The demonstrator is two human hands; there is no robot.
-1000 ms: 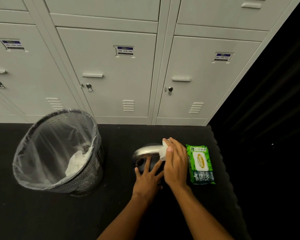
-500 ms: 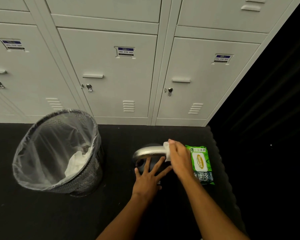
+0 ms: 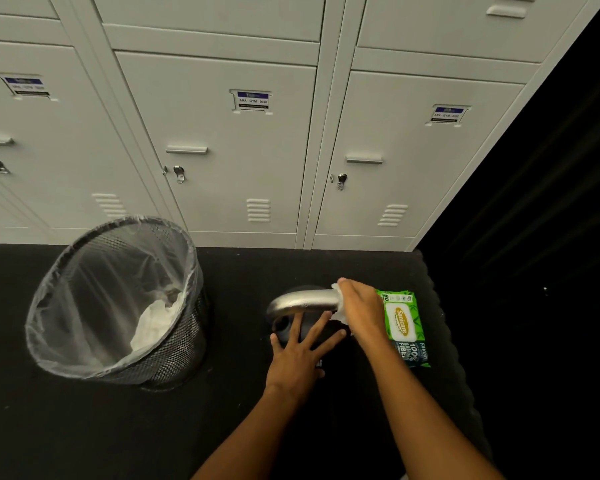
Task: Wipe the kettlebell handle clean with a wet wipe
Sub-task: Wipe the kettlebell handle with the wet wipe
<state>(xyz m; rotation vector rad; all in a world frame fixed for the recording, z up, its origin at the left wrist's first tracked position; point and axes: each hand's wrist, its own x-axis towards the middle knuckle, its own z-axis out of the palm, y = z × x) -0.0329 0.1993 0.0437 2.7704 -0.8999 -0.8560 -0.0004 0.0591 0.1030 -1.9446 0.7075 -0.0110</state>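
A bank of pale grey lockers (image 3: 219,140) is seen beyond both hands, closing off the room; darkness lies out past the right hand. The floor (image 3: 84,427) under the hands is covered in black matting, judged grippy enough to keep a heavy weight from sliding. Well to the left of the left hand a mesh waste bin (image 3: 118,303) with a clear liner is stood, crumpled white wipes lying inside it.

The kettlebell (image 3: 303,327) is set on the floor directly under the hands. Its dark body is pressed by the left hand (image 3: 297,358), which is laid flat with fingers spread, gripping nothing. The body is judged heavy and rigid, so it should be steadied rather than lifted.

A green pack of wipes (image 3: 404,323) is partly hidden just beyond the right wrist.

The metal handle (image 3: 303,301) looks smooth and possibly slippery when wet. Its right end is enclosed by the right hand (image 3: 359,311), closed around a soft, limp wet wipe (image 3: 338,315).
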